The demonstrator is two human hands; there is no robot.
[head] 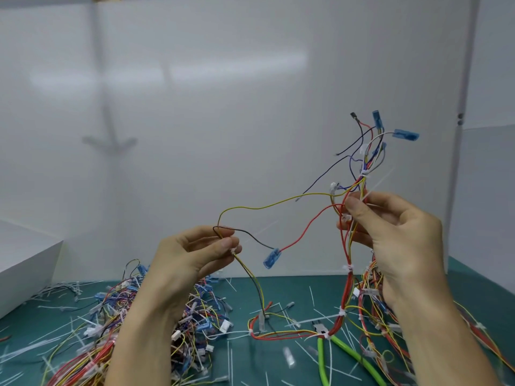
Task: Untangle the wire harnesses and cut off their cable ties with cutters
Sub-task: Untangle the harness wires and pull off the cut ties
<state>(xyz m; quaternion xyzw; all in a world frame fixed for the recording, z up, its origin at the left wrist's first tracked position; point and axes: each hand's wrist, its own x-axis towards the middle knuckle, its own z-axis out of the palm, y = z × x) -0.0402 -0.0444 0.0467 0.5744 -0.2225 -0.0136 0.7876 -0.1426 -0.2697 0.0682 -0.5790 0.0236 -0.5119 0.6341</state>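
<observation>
My left hand (192, 257) pinches two wires (252, 277); my right hand (395, 240), at three o'clock from it, pinches the harness (346, 291)

My left hand (192, 257), lower centre, pinched thin coloured wires (346, 288); my right hand (395, 235), higher right, gripped them too.

Left grip (192, 254) and right grip (390, 232) bare, forearms (145, 330) bare too (nails (353, 202) trimmed short).

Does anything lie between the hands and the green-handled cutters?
Yes. A red bundle of the harness lies across the head of the cutters; the left hand and right hand both grip its wires.
</observation>
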